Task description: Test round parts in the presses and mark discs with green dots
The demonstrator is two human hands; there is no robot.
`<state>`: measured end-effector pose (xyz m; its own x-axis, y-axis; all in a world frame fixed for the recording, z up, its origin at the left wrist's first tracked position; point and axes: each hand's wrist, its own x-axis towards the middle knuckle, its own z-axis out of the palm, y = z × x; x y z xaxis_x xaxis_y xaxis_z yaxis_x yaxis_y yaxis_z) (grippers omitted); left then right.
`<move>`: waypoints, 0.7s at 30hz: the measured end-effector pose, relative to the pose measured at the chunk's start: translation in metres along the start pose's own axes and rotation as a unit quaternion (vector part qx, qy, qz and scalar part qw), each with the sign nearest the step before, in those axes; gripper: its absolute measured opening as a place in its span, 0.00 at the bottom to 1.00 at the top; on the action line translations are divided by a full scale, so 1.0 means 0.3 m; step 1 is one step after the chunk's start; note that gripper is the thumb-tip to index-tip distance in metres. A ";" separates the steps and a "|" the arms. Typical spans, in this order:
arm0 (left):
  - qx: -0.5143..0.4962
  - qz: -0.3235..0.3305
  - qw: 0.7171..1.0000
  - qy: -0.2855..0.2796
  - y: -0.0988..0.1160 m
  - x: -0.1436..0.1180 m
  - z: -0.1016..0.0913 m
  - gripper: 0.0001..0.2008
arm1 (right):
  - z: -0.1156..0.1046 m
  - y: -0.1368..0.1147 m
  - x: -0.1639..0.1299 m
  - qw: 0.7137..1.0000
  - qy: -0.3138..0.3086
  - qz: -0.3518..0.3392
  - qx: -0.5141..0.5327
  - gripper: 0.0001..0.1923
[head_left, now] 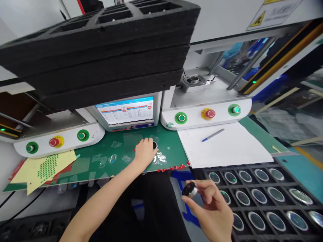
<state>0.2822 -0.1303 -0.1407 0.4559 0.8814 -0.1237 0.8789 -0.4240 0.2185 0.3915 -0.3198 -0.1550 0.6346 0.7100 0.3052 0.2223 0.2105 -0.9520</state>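
My left hand point(145, 151) rests on the green mat point(176, 148), its fingers curled over a small round part point(154, 145) with a dark face and a pale rim. Most of that part is hidden under the fingers. Lower right, my right hand point(214, 208) pinches a round black part with a silver rim point(189, 189) between thumb and fingers, tilted, above the near edge of the bench. Beside it, a black foam tray point(248, 183) holds rows of similar round silver-rimmed parts, some with green dots.
A tall stack of black foam trays point(113, 57) overhangs the screen point(126, 112). Press machines with green buttons point(181, 118) and a red emergency stop point(210, 114) line the back. Paper sheets point(224, 148) with a pen point(213, 135), yellow sticker sheets point(47, 168) and clear film scraps point(112, 158) lie around.
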 end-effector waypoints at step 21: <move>-0.008 -0.003 0.997 0.083 -0.485 -0.103 -0.181 0.08 | 0.146 0.281 0.519 0.829 -0.419 -0.177 -0.325 0.20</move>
<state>0.1325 -0.0845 -0.1160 0.4209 0.9064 0.0364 0.8780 -0.4171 0.2347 0.4767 -0.1620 -0.1888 -0.2325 0.9558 0.1802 0.8096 0.2929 -0.5087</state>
